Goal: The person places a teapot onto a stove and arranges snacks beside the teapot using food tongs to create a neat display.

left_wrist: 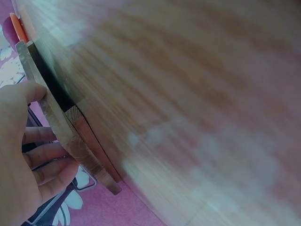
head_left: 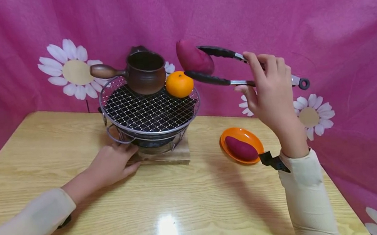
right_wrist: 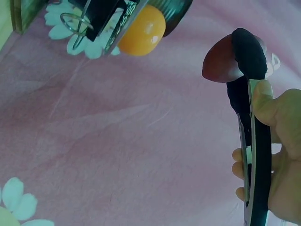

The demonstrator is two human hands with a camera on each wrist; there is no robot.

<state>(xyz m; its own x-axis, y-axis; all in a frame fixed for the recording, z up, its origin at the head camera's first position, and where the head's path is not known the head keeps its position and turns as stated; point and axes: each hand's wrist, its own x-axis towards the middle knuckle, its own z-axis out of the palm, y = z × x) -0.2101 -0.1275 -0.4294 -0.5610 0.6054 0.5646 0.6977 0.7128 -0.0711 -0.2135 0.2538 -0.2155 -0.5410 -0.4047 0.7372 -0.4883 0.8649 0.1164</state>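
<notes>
My right hand (head_left: 272, 88) grips black-tipped metal tongs (head_left: 210, 78), whose tips hold a reddish-purple sweet potato (head_left: 193, 57). It hangs in the air above and behind the mandarin (head_left: 179, 84), at the right of the round wire grill (head_left: 150, 116). Also on the grill stands a brown pot (head_left: 146, 73), its wooden handle pointing left. Down at the grill's base, my left hand (head_left: 110, 165) holds the edge of a wooden board (head_left: 165, 158); the left wrist view shows thumb and fingers against the board (left_wrist: 59, 115). Part of the left fingers is hidden in the head view.
On the table (head_left: 184, 207), right of the grill, an orange plate (head_left: 226, 156) bears another purple sweet potato (head_left: 241, 148). A pink cloth (head_left: 232, 8) with white daisies hangs behind the table and along its right side. A wire loop (head_left: 117, 138) sticks out from the grill's front left.
</notes>
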